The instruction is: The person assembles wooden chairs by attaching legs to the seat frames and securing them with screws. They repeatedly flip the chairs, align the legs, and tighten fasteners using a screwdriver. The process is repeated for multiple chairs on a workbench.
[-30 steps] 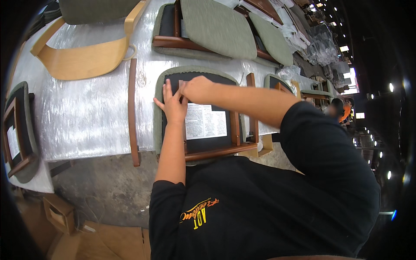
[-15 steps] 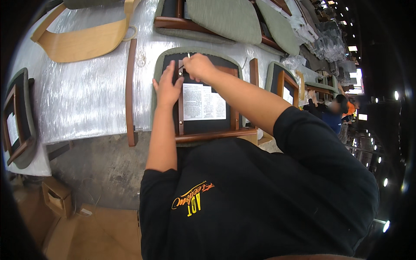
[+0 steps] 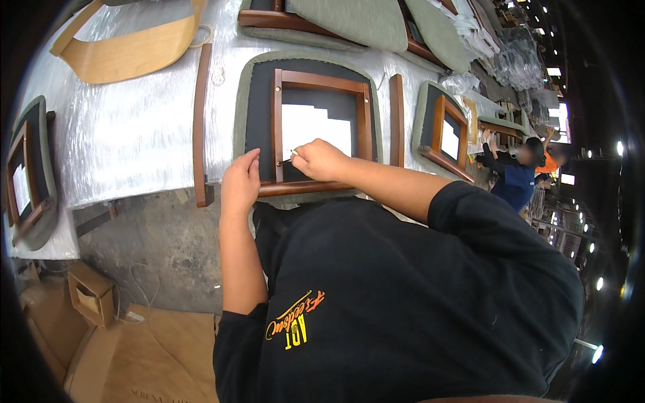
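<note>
An upturned chair seat (image 3: 250, 101) with green fabric edge and black underside lies on the silver-wrapped table (image 3: 134, 141). A brown wooden frame (image 3: 322, 82) sits on it, around a white label (image 3: 316, 127). My left hand (image 3: 240, 183) grips the seat's near left corner beside the frame. My right hand (image 3: 321, 160) rests on the frame's near rail and pinches a small metal piece (image 3: 294, 153) at its fingertips, close to the left rail.
Loose wooden rails (image 3: 200, 121) (image 3: 396, 121) lie either side of the seat. More upturned seats sit at right (image 3: 443, 138) and far left (image 3: 27, 174). A curved plywood back (image 3: 127, 54) and green cushions (image 3: 349, 20) lie beyond. Cardboard boxes (image 3: 91, 295) stand below; another person (image 3: 517, 174) works at right.
Both hands have come from the seat's far edge to its near edge. The label, which my arms covered before, now shows inside the frame.
</note>
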`<state>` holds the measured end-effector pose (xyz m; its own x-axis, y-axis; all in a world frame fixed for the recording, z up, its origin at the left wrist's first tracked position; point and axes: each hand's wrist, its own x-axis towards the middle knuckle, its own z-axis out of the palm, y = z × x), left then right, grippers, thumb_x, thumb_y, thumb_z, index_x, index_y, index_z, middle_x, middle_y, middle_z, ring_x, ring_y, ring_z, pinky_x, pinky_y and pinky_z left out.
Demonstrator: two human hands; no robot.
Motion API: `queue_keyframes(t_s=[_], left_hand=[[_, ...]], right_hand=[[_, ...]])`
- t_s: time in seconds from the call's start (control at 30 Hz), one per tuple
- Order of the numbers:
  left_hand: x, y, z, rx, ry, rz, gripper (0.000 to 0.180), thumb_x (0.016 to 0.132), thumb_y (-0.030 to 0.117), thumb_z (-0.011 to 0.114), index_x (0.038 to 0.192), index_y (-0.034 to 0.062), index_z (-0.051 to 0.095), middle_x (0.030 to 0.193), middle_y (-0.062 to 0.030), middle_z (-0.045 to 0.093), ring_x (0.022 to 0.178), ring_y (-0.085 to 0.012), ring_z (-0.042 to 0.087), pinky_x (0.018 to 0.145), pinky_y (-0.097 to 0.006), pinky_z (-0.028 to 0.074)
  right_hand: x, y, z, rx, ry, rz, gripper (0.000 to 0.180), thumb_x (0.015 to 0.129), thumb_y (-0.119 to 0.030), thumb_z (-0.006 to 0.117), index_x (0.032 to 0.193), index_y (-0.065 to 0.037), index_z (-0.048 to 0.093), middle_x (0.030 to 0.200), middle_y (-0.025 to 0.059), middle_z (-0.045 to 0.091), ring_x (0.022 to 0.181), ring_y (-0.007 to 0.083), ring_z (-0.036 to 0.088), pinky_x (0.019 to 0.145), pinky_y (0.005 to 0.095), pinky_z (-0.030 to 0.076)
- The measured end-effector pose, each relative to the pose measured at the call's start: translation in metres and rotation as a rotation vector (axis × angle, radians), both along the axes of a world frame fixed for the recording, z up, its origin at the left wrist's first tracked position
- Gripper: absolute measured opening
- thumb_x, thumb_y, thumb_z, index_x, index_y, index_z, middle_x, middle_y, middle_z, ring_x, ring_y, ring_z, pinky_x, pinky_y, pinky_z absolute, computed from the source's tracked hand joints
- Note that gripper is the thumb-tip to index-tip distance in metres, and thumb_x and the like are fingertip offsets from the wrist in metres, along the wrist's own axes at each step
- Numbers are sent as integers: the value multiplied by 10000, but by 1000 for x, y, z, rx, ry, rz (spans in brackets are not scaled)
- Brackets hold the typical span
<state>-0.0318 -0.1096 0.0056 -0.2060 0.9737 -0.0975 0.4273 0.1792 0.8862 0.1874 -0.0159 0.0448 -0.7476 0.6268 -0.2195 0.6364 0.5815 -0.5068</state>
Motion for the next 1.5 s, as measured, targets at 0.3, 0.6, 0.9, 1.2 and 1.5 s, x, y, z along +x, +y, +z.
queue_keyframes(t_s=[0.3, 0.6, 0.9, 1.2, 1.5], left_hand=[[9, 7, 1, 10, -42, -239, 257, 957, 57, 644, 1194, 72, 741, 1126, -168, 693, 974, -358, 673, 883, -422, 540], [14, 36, -47, -92, 91, -526, 163, 891, 37, 645, 999, 79, 759, 991, -242, 639, 985, -430, 649, 880, -490, 535], [17, 36, -59, 36, 215, -487, 131, 905, 122, 663, 936, 32, 755, 1023, -243, 685, 1021, -455, 666, 888, -518, 539], [22, 29, -25, -87, 97, -385, 1032, 815, 141, 860, 1670, 187, 283, 938, -129, 619, 853, -305, 625, 805, -433, 530], [38, 37, -8, -223, 108, -314, 959, 820, 112, 858, 1635, 112, 353, 1181, -156, 633, 826, -244, 644, 778, -382, 555]], right_hand=[[-29, -13, 10, 7, -225, -32, 355, 962, -281, 553, 892, 7, 749, 875, 255, 737, 838, 455, 717, 812, 525, 577], [-45, 0, 29, 12, -552, 266, 252, 931, -324, 683, 1013, -122, 811, 966, 221, 772, 907, 366, 762, 783, 475, 601], [-52, -21, 26, 255, -231, 271, 194, 830, -157, 643, 838, 6, 750, 806, 208, 753, 740, 385, 748, 659, 488, 587], [58, 4, 52, 241, -70, -329, 196, 954, -222, 624, 1017, -79, 741, 934, 184, 740, 898, 406, 721, 787, 512, 564], [237, -56, -19, 7, 130, -1036, 257, 1025, -231, 613, 891, -35, 712, 848, 180, 717, 844, 340, 704, 778, 430, 531]])
